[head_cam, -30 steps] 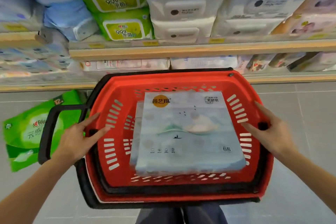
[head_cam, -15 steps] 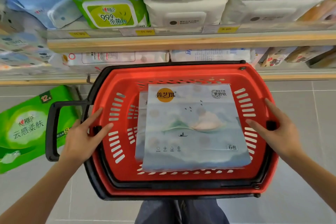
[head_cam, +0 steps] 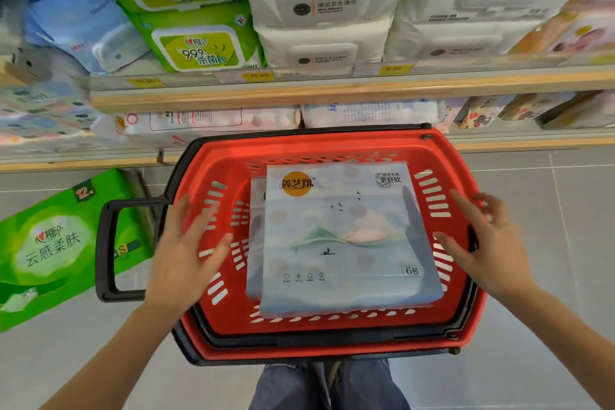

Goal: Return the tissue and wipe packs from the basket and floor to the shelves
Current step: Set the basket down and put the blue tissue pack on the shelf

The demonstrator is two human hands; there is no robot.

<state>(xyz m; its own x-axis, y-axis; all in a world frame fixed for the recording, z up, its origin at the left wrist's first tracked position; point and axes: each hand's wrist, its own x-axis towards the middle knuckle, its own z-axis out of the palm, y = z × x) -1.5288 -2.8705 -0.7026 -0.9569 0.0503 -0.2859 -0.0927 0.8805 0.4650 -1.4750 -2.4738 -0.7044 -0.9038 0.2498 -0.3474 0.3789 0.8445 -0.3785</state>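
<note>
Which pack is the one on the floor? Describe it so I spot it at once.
Find the red basket below the shelves. Left of its black side handle, on the grey floor tiles, lies the green tissue pack. Unlike the pale blue pack in the basket, it is bright green with a "12" badge at its corner.

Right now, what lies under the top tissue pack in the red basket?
A second pale pack shows past the left edge of the top tissue pack. Most of it, and anything beneath, is covered.
</note>
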